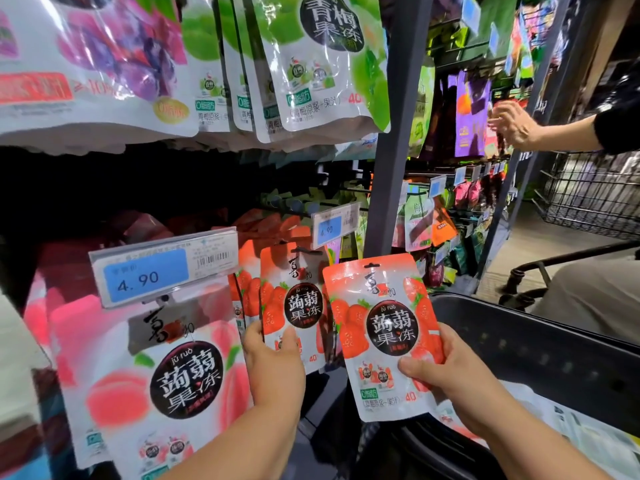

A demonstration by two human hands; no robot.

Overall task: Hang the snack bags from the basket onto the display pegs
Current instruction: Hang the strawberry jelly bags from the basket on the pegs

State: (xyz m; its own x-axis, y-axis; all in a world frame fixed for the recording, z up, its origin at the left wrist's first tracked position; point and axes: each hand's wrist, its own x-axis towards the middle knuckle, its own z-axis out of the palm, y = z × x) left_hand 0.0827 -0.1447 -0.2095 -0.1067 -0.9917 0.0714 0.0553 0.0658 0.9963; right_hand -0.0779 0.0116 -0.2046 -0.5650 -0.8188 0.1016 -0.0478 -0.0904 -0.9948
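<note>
Since the black plastic basket (554, 344) sits low at right as supply, the loose pouch is likely from it. Row of hung red-and-white strawberry jelly pouches (294, 306) is on its peg, likely steadied so the hook end is reachable. Loose matching strawberry pouch (381, 327) is upright, face out, just right of the row, not hung yet. Left hand (273, 368) pinches the row's lower edge, thumb in front. Right hand (450, 372) grips the loose pouch's lower right corner, leaving the top hang slot (372, 267) free for threading.

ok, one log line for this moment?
left hand: grips hanging strawberry bags | right hand: holds loose strawberry bag by basket | step: bag not yet hung
</note>
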